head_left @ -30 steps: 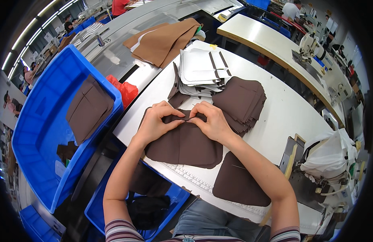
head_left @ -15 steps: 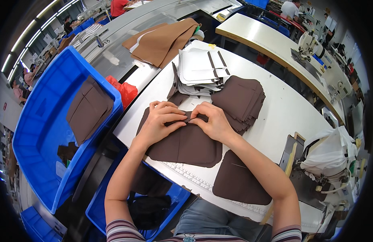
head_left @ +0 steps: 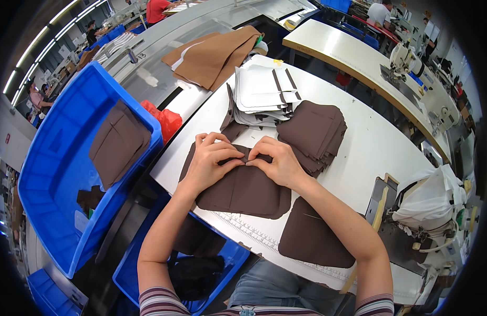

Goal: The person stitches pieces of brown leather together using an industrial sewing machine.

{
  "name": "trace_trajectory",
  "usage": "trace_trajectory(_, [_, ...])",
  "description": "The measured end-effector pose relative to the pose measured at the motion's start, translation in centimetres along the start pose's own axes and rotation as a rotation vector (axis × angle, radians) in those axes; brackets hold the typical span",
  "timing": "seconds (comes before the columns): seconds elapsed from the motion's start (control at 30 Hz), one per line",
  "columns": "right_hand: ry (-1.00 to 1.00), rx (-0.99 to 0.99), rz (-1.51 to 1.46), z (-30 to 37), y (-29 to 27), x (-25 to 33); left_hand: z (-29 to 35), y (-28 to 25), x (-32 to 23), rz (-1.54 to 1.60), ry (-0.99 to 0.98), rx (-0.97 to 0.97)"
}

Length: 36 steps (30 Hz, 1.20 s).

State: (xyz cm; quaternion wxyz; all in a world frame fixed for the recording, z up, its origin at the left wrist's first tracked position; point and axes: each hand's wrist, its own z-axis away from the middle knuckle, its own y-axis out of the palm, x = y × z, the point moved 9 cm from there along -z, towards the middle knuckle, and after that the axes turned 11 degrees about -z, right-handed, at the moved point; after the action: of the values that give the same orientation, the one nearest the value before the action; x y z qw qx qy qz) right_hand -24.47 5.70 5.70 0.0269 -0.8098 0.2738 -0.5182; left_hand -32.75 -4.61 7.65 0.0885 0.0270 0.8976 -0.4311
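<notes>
Dark brown fabric panels lie layered on the white table in front of me. At their far edge my left hand pinches the brown fabric between thumb and fingers. Close beside it, almost touching, my right hand pinches the same edge. The fold between my fingertips is small and partly covered by them. Just beyond my right hand rests a stack of brown panels. A pile of white pieces with dark strips sits farther back. Under my right forearm lies another brown panel.
A blue bin with brown panels stands at the left, beside a red plastic bag. Brown sheets lie at the back. A sewing machine under white cloth stands at the right. A ruler strip runs along the near table edge.
My right thumb and fingers have drawn together and shifted slightly down at the fabric edge. My left hand keeps its pinch. The whole view has shifted slightly.
</notes>
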Motion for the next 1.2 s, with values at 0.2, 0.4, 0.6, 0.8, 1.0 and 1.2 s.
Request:
trace_trajectory(0.2, [-0.035, 0.013, -0.006, 0.2, 0.2, 0.5, 0.0, -0.7, -1.1, -0.104, 0.083, -0.064])
trace_trajectory(0.4, [-0.075, -0.011, 0.072, 0.6, -0.3, 1.2, 1.3, -2.3, -3.3, -0.360, 0.263, -0.276])
trace_trajectory(0.6, [-0.149, -0.023, 0.129, 0.9, -0.4, 1.7, 2.3, -2.3, -4.4, -0.477, 0.362, -0.333])
trace_trajectory(0.8, [-0.091, -0.039, 0.123, 1.9, -1.0, 1.7, 2.7, -2.9, -4.8, -0.509, 0.383, -0.389])
trace_trajectory(1.0, [-0.084, -0.020, 0.144, 2.2, -1.2, 1.6, 2.9, -3.0, -5.2, -0.514, 0.428, -0.419])
trace_trajectory(1.2, [-0.056, 0.002, 0.116, 2.2, -0.8, 1.6, 3.1, -3.3, -5.5, -0.513, 0.436, -0.454])
